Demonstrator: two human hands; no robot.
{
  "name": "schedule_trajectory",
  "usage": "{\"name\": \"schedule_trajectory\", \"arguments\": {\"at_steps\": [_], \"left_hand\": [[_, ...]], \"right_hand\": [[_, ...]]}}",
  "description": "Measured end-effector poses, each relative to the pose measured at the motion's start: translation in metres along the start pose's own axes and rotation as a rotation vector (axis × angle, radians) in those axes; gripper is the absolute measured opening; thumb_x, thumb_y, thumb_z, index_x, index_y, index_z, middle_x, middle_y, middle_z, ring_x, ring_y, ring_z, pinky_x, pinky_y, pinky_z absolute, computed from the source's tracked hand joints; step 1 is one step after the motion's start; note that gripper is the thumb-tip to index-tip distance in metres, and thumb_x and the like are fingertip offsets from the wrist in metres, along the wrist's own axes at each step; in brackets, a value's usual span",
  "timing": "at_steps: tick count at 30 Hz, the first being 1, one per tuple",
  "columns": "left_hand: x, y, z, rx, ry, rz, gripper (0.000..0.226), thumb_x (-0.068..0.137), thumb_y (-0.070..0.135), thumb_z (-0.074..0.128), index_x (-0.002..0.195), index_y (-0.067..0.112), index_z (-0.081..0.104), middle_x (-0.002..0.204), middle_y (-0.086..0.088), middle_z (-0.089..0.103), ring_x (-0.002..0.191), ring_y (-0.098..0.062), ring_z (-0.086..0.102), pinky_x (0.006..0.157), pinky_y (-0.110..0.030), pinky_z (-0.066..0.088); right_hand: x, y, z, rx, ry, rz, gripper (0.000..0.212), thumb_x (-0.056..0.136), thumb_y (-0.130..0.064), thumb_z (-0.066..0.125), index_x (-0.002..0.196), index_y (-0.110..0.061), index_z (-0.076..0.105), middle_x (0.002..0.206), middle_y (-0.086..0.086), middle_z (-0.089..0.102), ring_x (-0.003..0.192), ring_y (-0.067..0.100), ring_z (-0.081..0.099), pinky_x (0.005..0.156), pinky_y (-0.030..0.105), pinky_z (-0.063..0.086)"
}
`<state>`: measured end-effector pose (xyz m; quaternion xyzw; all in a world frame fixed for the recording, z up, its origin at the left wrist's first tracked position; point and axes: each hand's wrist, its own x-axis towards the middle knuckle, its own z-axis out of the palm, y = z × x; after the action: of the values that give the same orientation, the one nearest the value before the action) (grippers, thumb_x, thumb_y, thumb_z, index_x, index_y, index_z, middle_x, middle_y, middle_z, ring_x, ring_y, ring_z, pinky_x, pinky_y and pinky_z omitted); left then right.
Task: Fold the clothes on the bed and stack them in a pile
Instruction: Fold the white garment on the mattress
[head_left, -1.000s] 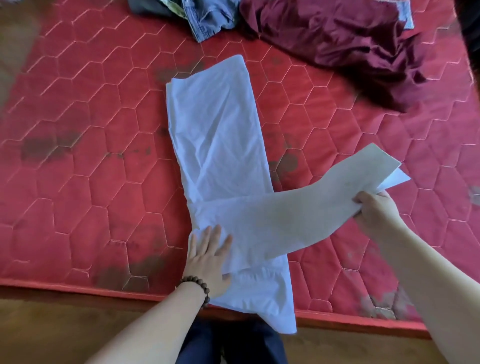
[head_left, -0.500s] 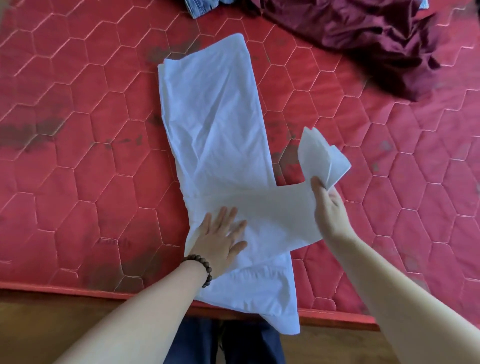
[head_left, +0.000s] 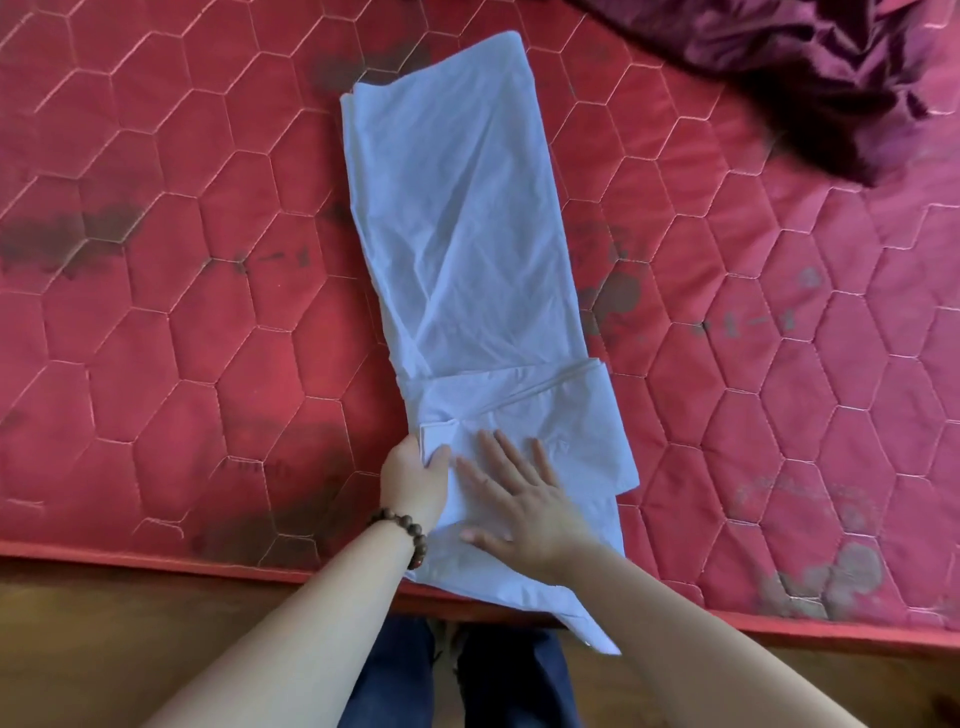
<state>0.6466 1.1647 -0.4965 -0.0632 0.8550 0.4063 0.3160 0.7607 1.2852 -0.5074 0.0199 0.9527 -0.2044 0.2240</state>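
The stained red quilted mattress (head_left: 156, 322), stitched in hexagons, serves as the folding surface, and its near edge runs along the bottom of the view, so that the work is kept close to the person. At the left edge of the garment, the left hand (head_left: 415, 480), with a brown beaded bracelet (head_left: 402, 530) at its wrist, is curled round the sleeve end, thumb on top and fingers seemingly tucked under the cloth; the edge appears to be pinched there so that the folded-in sleeve is held square with the side of the body panel. The pale blue-white cotton shirt (head_left: 457, 234) lies flat in a long narrow strip near the middle of the mattress, its far end pointing away and its near end hanging slightly over the mattress edge. A sleeve band is laid across the lower part, presumably to bring the shirt to one even width. Just to the right of the left hand, the right hand (head_left: 519, 499) is laid flat on the cloth with fingers straight and spread, gripping nothing; the layers are judged to be pressed down and smoothed. At the upper right, well apart, a crumpled maroon garment (head_left: 810, 67) is left unfolded, and no pile is seen.
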Motion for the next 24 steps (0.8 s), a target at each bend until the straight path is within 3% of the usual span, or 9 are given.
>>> {"name": "schedule_trajectory", "arguments": {"at_steps": [4,7,10,12,15,21,24], "left_hand": [[-0.01,0.0,-0.009,0.117,0.145,0.216,0.041,0.084,0.006,0.067,0.123,0.007,0.055,0.113,-0.012,0.062,0.106,-0.03,0.057,0.084,-0.031,0.044],[-0.01,-0.006,-0.013,0.485,0.29,0.638,0.052,0.077,0.007,0.069,0.127,0.003,0.055,0.131,-0.018,0.051,0.124,-0.033,0.044,0.101,-0.05,0.041],[-0.003,-0.015,-0.002,0.778,0.073,0.977,0.049,0.087,0.016,0.052,0.136,0.008,0.051,0.15,-0.011,0.038,0.142,-0.029,0.028,0.113,-0.056,0.026],[0.005,-0.026,0.006,0.972,-0.034,1.02,0.053,0.091,0.027,0.041,0.142,0.01,0.044,0.155,-0.007,0.031,0.146,-0.027,0.022,0.115,-0.054,0.019],[0.018,-0.043,0.006,1.12,-0.103,0.929,0.059,0.095,0.038,0.035,0.149,0.013,0.033,0.159,-0.007,0.023,0.148,-0.025,0.016,0.117,-0.05,0.017],[0.029,-0.054,-0.002,1.08,-0.138,0.955,0.062,0.094,0.039,0.036,0.152,0.019,0.024,0.161,-0.005,0.015,0.149,-0.022,0.01,0.119,-0.045,0.013],[0.036,-0.055,-0.014,1.108,-0.15,0.972,0.062,0.094,0.04,0.033,0.152,0.021,0.024,0.16,-0.004,0.018,0.148,-0.022,0.013,0.118,-0.045,0.014]], "right_hand": [[-0.009,0.032,-0.019,-0.082,0.173,0.168,0.064,0.096,-0.056,0.024,0.153,-0.029,0.017,0.161,0.006,0.001,0.149,0.023,-0.006,0.118,0.056,0.002],[-0.007,0.053,-0.029,-0.149,0.198,0.212,0.063,0.095,-0.053,0.026,0.152,-0.027,0.019,0.161,0.008,0.007,0.149,0.026,0.002,0.117,0.058,0.004],[0.005,0.062,-0.026,-0.193,0.178,0.131,0.064,0.093,-0.053,0.03,0.151,-0.026,0.026,0.16,0.007,0.014,0.148,0.027,0.011,0.117,0.058,0.005],[0.015,0.061,-0.017,-0.199,0.145,0.064,0.063,0.094,-0.054,0.03,0.151,-0.027,0.025,0.16,0.004,0.013,0.148,0.027,0.01,0.117,0.057,0.006],[0.024,0.058,-0.004,-0.192,0.165,0.049,0.063,0.096,-0.054,0.03,0.152,-0.029,0.019,0.161,0.002,0.013,0.149,0.024,0.008,0.117,0.056,0.005],[0.021,0.076,-0.006,-0.22,0.181,0.009,0.06,0.097,-0.053,0.031,0.152,-0.033,0.019,0.161,0.0,0.012,0.149,0.02,0.008,0.117,0.056,0.006],[0.01,0.103,-0.014,-0.235,0.176,0.117,0.057,0.098,-0.053,0.023,0.152,-0.036,0.015,0.161,-0.001,0.009,0.149,0.02,0.007,0.117,0.057,0.009]]}}
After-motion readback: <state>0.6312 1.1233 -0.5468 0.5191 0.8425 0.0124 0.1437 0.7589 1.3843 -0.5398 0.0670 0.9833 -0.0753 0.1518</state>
